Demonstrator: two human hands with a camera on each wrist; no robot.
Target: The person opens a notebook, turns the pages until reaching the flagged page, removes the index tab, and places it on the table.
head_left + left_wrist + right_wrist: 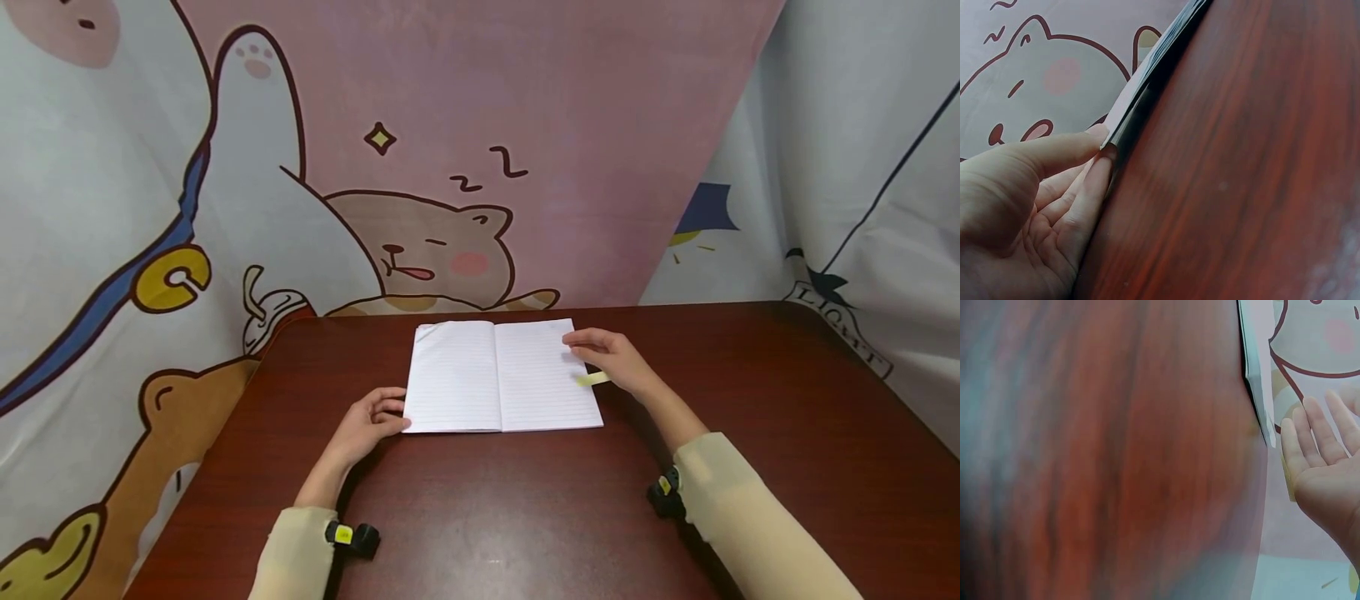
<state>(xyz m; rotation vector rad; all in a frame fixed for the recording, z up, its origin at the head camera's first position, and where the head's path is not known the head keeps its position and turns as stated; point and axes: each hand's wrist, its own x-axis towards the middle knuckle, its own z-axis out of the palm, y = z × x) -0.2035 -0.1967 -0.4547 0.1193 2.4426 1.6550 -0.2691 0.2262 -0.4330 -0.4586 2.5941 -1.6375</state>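
Note:
An open notebook (457, 379) with blank lined pages lies on the table, its centre fold running away from me. My left hand (369, 427) pinches its lower left edge. In the left wrist view the thumb of the left hand (1035, 194) lies on top of the page, with fingers beneath the edge. My right hand (621, 364) is at the upper right edge, fingertips overlapping the right page. Its fingers are extended in the right wrist view, where the right hand (1325, 472) appears beside the notebook corner (1263, 400). A pale yellow strip (594, 378) sticks out from the right page's edge below this hand.
The dark reddish-brown wooden table (480, 500) spreads around the notebook. Behind it hangs a cartoon-printed cloth (600, 125). Small black devices sit at both sleeve cuffs, one on the left (365, 540) and one on the right (664, 498).

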